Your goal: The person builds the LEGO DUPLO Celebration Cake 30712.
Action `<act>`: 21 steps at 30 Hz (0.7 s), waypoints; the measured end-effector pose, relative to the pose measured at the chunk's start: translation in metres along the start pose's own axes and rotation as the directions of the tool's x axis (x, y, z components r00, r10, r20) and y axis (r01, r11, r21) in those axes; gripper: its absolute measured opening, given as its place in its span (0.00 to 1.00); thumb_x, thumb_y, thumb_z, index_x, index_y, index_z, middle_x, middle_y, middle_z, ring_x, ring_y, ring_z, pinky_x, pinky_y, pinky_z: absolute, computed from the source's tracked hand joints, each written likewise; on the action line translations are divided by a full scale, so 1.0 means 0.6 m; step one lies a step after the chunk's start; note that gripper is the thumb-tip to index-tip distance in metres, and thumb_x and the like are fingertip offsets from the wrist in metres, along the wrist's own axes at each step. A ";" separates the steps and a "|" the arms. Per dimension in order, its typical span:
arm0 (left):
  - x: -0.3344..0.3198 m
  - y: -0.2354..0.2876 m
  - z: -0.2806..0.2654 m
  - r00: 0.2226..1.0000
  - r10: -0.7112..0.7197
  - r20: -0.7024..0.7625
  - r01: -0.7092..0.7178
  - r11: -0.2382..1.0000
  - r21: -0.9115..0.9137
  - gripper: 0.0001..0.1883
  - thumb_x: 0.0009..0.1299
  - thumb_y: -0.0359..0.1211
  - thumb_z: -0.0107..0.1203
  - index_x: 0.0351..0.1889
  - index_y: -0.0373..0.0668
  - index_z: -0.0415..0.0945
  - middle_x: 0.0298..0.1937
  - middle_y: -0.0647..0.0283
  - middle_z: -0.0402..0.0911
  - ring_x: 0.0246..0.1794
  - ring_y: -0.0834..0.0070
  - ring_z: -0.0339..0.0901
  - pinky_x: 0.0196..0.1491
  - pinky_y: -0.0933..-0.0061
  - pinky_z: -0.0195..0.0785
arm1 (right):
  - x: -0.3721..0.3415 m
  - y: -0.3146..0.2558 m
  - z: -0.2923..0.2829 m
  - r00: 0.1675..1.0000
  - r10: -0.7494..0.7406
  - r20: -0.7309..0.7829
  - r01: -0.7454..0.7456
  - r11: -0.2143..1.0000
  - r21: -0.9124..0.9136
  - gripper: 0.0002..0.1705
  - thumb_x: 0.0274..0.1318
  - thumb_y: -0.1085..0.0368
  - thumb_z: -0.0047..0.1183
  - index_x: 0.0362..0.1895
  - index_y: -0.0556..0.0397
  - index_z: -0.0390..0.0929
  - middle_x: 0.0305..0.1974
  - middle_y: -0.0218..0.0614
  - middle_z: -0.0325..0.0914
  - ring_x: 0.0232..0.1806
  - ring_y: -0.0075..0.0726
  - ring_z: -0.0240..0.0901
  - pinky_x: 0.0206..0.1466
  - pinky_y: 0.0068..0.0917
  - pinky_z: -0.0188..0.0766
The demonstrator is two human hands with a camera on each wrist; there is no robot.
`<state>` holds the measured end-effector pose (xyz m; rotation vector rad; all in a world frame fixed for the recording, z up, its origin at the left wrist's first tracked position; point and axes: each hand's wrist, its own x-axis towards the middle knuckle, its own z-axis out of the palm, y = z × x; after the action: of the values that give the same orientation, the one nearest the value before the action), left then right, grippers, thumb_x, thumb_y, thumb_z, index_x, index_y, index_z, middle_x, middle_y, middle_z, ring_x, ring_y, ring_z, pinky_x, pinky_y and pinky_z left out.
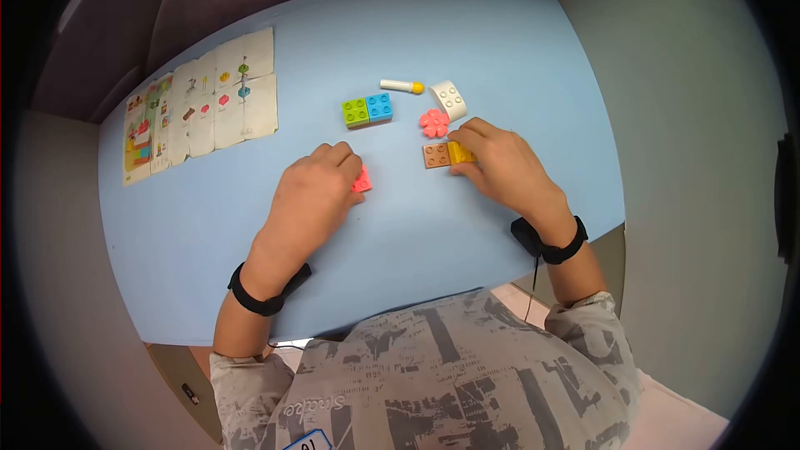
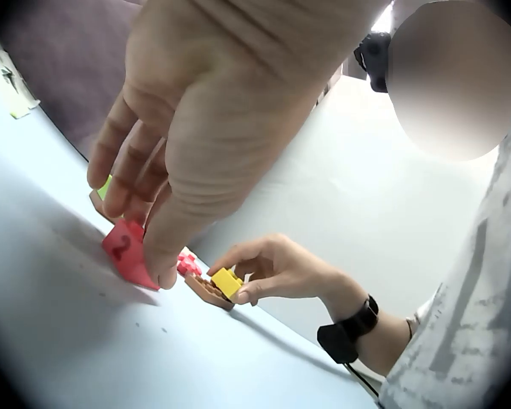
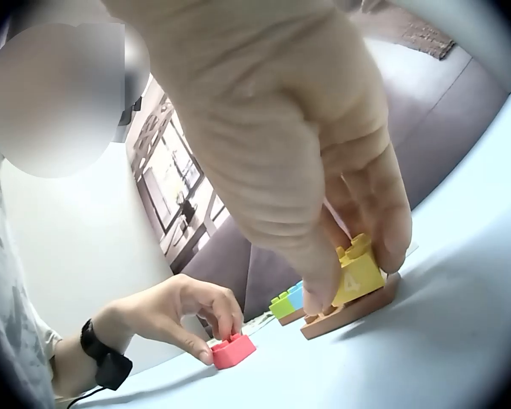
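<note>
My left hand (image 1: 313,192) pinches a pinkish-red toy brick (image 2: 129,250) between thumb and fingers, low over the tabletop. A figure 2 shows on the brick's side in the left wrist view. To the right, my right hand (image 1: 510,165) grips a yellow brick (image 3: 358,279) marked with a 4. This yellow brick sits over one end of a brown plate brick (image 1: 436,156), whose other studs are bare in the head view. Just beyond that hand lie a pink flower piece (image 1: 433,123) and a white curved brick (image 1: 450,100).
A green brick (image 1: 356,112) and a blue brick (image 1: 380,107) stand side by side on a brown base, between and beyond the hands. Behind them lies a white stick with a yellow tip (image 1: 402,86). A creased picture sheet (image 1: 200,104) is spread on the blue table (image 1: 333,42) at left.
</note>
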<state>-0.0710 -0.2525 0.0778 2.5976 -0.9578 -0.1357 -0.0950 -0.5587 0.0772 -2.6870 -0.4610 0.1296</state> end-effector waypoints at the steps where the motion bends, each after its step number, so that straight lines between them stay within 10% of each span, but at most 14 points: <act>1: 0.000 0.007 0.002 1.000 -0.001 -0.009 0.001 1.000 -0.008 0.19 0.60 0.30 0.77 0.46 0.39 0.81 0.47 0.57 0.84 0.49 0.56 0.84 0.50 0.58 0.81 | 0.000 0.002 0.006 0.999 -0.042 -0.016 0.042 0.999 0.011 0.23 0.58 0.64 0.74 0.55 0.57 0.84 0.52 0.46 0.84 0.46 0.56 0.85 0.49 0.46 0.83; 21: 0.023 0.014 0.026 0.995 -0.077 -0.066 0.057 0.964 -0.261 0.20 0.67 0.29 0.72 0.55 0.38 0.81 0.48 0.52 0.86 0.47 0.49 0.85 0.51 0.54 0.79 | 0.070 -0.057 0.073 0.959 -0.283 0.029 0.277 0.950 0.141 0.11 0.60 0.69 0.67 0.43 0.61 0.80 0.43 0.48 0.82 0.42 0.59 0.84 0.47 0.52 0.82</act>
<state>-0.0689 -0.2719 0.0669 2.3771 -0.7694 -0.1668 -0.0728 -0.4986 0.0502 -2.4598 -0.8131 0.1386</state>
